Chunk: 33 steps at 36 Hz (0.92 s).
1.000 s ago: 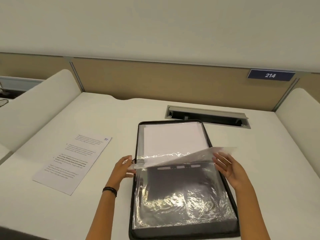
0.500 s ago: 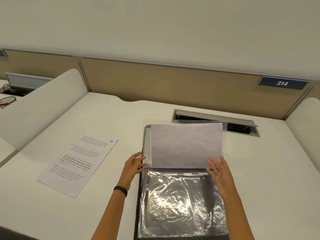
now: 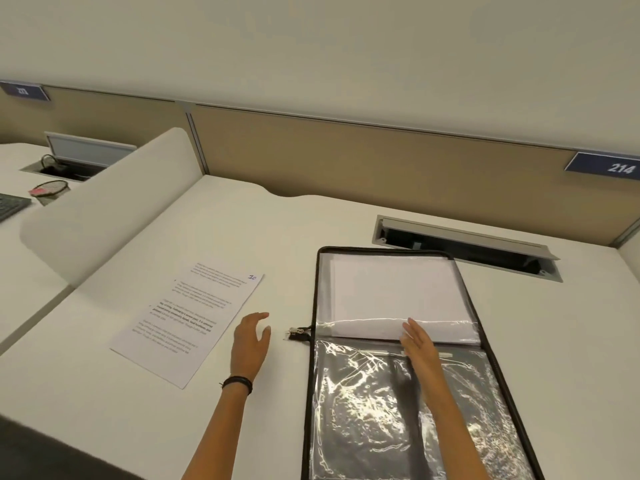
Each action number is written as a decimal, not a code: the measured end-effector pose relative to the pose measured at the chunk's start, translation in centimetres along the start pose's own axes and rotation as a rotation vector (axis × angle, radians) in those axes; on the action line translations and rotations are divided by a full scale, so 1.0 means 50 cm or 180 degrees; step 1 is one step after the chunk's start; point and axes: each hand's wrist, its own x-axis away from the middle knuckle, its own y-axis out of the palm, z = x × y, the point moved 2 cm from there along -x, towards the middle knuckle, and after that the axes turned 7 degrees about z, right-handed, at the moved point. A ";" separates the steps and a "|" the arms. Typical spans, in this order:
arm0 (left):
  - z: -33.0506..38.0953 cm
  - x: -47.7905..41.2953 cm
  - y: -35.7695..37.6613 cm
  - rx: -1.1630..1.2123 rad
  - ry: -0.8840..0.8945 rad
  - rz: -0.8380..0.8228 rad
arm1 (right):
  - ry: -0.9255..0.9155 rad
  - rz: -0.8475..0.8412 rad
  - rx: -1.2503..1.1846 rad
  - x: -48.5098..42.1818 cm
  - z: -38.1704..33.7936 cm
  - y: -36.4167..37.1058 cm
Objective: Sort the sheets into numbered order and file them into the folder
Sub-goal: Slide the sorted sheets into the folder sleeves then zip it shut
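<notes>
A black zip folder (image 3: 313, 296) lies open on the white desk, with clear plastic sleeves inside. Its far half holds filed white sheets (image 3: 394, 289) lying face down under a sleeve. An empty, shiny sleeve (image 3: 363, 403) covers the near half. My right hand (image 3: 417, 344) rests flat with straight fingers at the fold between the halves. My left hand (image 3: 250, 341) hovers open over the desk, left of the folder's zip pulls (image 3: 297, 333). One printed sheet (image 3: 194, 320) marked 10 in its corner lies on the desk to the left of my left hand.
A recessed cable tray (image 3: 464, 247) with its lid raised sits just behind the folder. A white curved divider (image 3: 104, 209) bounds the desk on the left, and a tan partition (image 3: 346, 154) with a 214 sign (image 3: 604, 164) runs along the back.
The sleeve with its white sheet has flipped over and now lies flat on the far half. My left hand has left the folder edge and moved left. My view has shifted left.
</notes>
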 end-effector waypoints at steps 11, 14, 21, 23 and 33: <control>-0.104 -0.108 -0.077 -0.1457 0.0044 -0.0117 | -0.1228 -0.0149 0.1847 0.011 0.069 0.054; -0.128 -0.128 -0.080 -0.1815 -0.0042 -0.0301 | -0.1584 -0.0018 0.2382 0.017 0.092 0.066; -0.154 -0.129 -0.068 -0.1828 -0.0143 -0.0379 | -0.1770 0.0221 0.2765 0.018 0.110 0.075; -0.156 -0.125 -0.064 -0.1822 -0.0075 -0.0264 | -0.1761 0.0248 0.2769 0.017 0.111 0.075; -0.151 -0.105 -0.056 -0.1496 0.0198 -0.0119 | -0.1720 0.0275 0.2705 0.022 0.113 0.074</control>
